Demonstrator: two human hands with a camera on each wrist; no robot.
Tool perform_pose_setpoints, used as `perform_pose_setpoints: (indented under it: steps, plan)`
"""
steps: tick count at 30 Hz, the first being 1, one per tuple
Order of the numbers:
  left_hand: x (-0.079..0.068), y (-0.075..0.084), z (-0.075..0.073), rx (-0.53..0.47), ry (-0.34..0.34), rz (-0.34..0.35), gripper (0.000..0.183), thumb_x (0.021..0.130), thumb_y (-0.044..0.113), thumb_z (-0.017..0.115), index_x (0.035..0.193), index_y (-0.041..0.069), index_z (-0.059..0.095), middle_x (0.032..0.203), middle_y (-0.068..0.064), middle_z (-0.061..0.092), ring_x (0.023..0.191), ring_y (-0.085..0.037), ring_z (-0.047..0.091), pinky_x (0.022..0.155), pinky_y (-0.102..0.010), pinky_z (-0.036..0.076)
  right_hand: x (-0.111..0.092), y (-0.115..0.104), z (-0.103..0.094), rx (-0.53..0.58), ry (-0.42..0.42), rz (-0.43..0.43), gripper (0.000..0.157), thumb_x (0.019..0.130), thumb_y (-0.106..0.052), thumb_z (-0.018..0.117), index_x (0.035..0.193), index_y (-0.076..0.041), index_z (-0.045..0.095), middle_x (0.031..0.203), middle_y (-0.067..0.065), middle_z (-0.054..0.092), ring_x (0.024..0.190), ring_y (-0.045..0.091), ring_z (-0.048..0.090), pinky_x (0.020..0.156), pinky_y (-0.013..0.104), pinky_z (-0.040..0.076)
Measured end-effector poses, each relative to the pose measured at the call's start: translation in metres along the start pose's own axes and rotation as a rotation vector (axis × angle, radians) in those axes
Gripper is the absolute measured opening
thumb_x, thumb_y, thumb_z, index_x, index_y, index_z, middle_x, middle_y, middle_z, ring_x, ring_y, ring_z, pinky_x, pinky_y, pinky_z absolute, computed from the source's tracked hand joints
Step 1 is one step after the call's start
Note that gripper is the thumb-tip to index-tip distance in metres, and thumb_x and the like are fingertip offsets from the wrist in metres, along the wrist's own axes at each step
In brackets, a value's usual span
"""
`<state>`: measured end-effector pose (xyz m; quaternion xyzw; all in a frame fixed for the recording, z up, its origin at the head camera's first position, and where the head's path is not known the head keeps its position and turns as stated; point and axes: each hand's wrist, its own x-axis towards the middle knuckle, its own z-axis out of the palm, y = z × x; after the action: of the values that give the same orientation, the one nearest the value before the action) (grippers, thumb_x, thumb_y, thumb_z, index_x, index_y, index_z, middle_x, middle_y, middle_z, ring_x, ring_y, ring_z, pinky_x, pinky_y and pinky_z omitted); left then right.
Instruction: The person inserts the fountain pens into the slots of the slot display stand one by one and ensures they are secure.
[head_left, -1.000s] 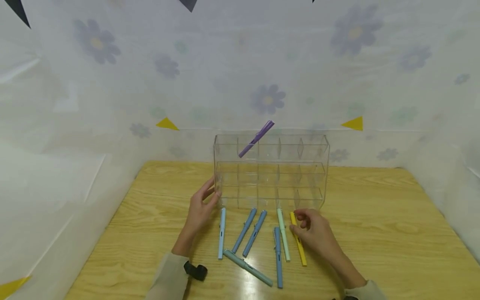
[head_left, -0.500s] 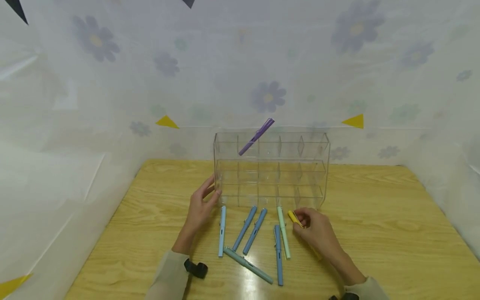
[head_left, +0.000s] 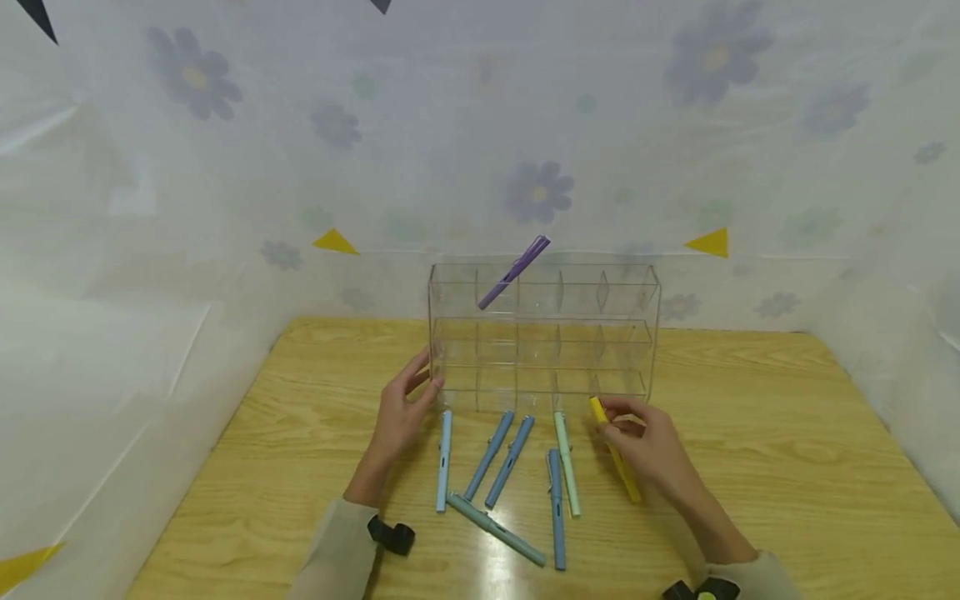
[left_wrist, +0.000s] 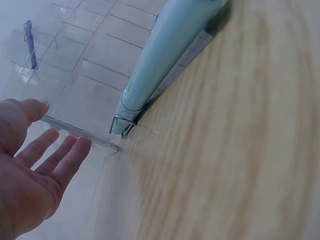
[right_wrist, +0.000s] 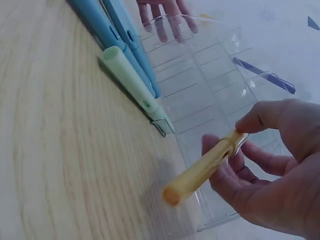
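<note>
1. Your left hand held the left side of the clear rack.
2. Your right hand pinched the yellow pen near the rack's front right corner.
3. The purple pen leaned in the top tier, upper end rightward.
4. Before you on the wooden table lay a light blue pen, two slanted blue pens, a third blue pen, a pale green pen and a grey-green pen.

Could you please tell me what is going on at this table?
A person's right hand pinches a yellow pen near the front of a clear divided rack, while the left hand holds the rack's left edge. A purple pen sits tilted in the top row, and six other pens lie on the table.
</note>
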<state>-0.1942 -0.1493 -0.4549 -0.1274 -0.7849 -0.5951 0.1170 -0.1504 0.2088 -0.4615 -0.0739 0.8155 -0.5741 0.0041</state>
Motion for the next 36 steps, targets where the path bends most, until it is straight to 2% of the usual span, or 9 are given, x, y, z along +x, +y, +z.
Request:
perform_pose_setpoints:
  steps: [3, 5, 8, 14, 17, 20, 23, 32, 36]
  plan:
    - [0.003, -0.017, 0.001, 0.007, 0.003, 0.009, 0.053, 0.102, 0.001, 0.062, 0.152, 0.0, 0.047, 0.153, -0.022, 0.047, 0.129, -0.05, 0.054, 0.105, -0.06, 0.049, 0.0, -0.003, -0.002, 0.156, -0.044, 0.05, 0.032, 0.102, -0.005, 0.061, 0.131, 0.006, 0.056, 0.122, 0.026, 0.059, 0.098, 0.036, 0.072, 0.076, 0.039, 0.065]
    - [0.005, -0.028, 0.002, 0.008, 0.005, 0.019, 0.053, 0.102, 0.002, 0.062, 0.153, 0.0, 0.046, 0.154, -0.022, 0.046, 0.129, -0.05, 0.053, 0.105, -0.061, 0.048, 0.001, -0.004, -0.003, 0.197, -0.056, 0.029, 0.031, 0.104, -0.006, 0.059, 0.131, 0.008, 0.052, 0.122, 0.029, 0.061, 0.096, 0.034, 0.072, 0.075, 0.039, 0.065]
    - [0.005, -0.028, 0.002, 0.005, 0.013, 0.023, 0.053, 0.101, -0.002, 0.061, 0.152, -0.002, 0.046, 0.153, -0.025, 0.045, 0.129, -0.053, 0.052, 0.104, -0.064, 0.048, 0.003, -0.006, -0.003, 0.216, -0.042, -0.017, 0.031, 0.107, -0.012, 0.056, 0.131, 0.007, 0.05, 0.118, 0.03, 0.066, 0.093, 0.029, 0.069, 0.071, 0.033, 0.062]
    - [0.003, -0.029, 0.0, 0.002, 0.001, 0.014, 0.053, 0.102, 0.008, 0.064, 0.153, 0.007, 0.049, 0.154, -0.016, 0.048, 0.13, -0.045, 0.055, 0.102, -0.055, 0.052, 0.004, -0.011, -0.008, 0.251, -0.01, -0.041, 0.036, 0.112, -0.024, 0.046, 0.131, 0.006, 0.05, 0.116, 0.022, 0.071, 0.092, 0.023, 0.068, 0.07, 0.03, 0.062]
    - [0.003, -0.031, 0.0, -0.003, -0.002, 0.017, 0.053, 0.103, 0.011, 0.064, 0.153, 0.009, 0.049, 0.155, -0.015, 0.048, 0.13, -0.045, 0.055, 0.1, -0.054, 0.054, 0.005, -0.013, -0.01, 0.3, -0.007, -0.046, 0.036, 0.11, -0.022, 0.05, 0.133, 0.006, 0.049, 0.118, 0.02, 0.072, 0.099, 0.022, 0.072, 0.077, 0.034, 0.064]
    - [0.003, -0.032, -0.001, 0.002, 0.006, 0.021, 0.052, 0.103, 0.012, 0.064, 0.153, 0.01, 0.049, 0.154, -0.015, 0.049, 0.129, -0.045, 0.056, 0.1, -0.054, 0.054, 0.009, -0.016, -0.012, 0.355, -0.013, -0.057, 0.041, 0.107, -0.017, 0.057, 0.14, 0.005, 0.047, 0.121, 0.023, 0.07, 0.105, 0.027, 0.072, 0.083, 0.044, 0.064]
    - [0.004, -0.032, -0.001, 0.003, 0.012, 0.017, 0.051, 0.103, 0.012, 0.064, 0.153, 0.01, 0.05, 0.154, -0.015, 0.049, 0.129, -0.044, 0.056, 0.1, -0.054, 0.054, 0.013, -0.019, -0.012, 0.357, -0.014, -0.08, 0.048, 0.105, -0.013, 0.061, 0.148, 0.002, 0.045, 0.121, 0.026, 0.067, 0.105, 0.029, 0.072, 0.085, 0.05, 0.062]
    - [0.002, -0.028, 0.001, -0.001, 0.007, 0.0, 0.052, 0.102, 0.005, 0.063, 0.152, 0.004, 0.048, 0.154, -0.02, 0.047, 0.13, -0.049, 0.053, 0.105, -0.06, 0.048, 0.023, -0.039, -0.019, 0.336, 0.012, -0.154, 0.047, 0.104, -0.007, 0.062, 0.149, -0.004, 0.049, 0.115, 0.029, 0.064, 0.102, 0.028, 0.074, 0.079, 0.042, 0.064]
    - [0.001, -0.013, 0.003, -0.001, 0.016, 0.003, 0.052, 0.101, -0.001, 0.061, 0.151, -0.002, 0.047, 0.152, -0.025, 0.046, 0.128, -0.053, 0.052, 0.106, -0.065, 0.045, 0.031, -0.051, -0.023, 0.316, 0.065, -0.194, 0.046, 0.102, -0.006, 0.065, 0.146, -0.005, 0.053, 0.111, 0.021, 0.063, 0.098, 0.02, 0.075, 0.077, 0.041, 0.064]
